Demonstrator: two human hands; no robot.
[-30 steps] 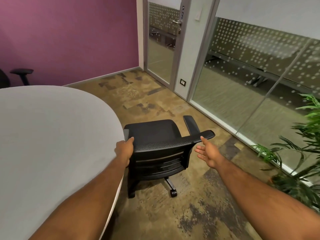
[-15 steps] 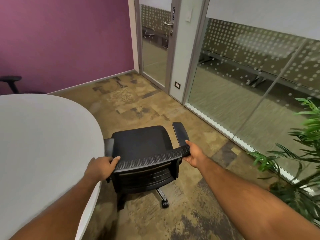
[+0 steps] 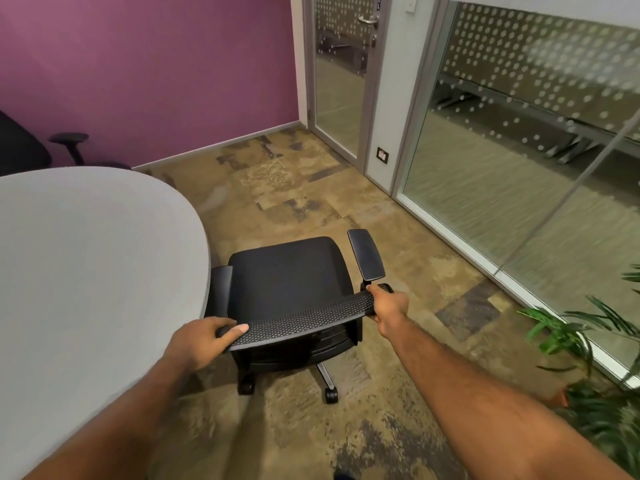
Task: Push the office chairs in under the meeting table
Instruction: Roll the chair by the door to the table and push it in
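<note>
A black office chair with a mesh backrest stands on the carpet just right of the white oval meeting table. Its left armrest sits close to the table's edge and its seat faces away from me. My left hand grips the left end of the backrest's top edge. My right hand is closed around the right end of that edge. The chair's wheels and part of its base show below the seat.
A second black chair stands at the far left by the purple wall. A glass door and a glass partition run along the right. A green potted plant sits at the right near my forearm.
My right hand went from open beside the backrest to gripping its right end. The chair now stands farther out from the table's edge, and the view has shifted.
</note>
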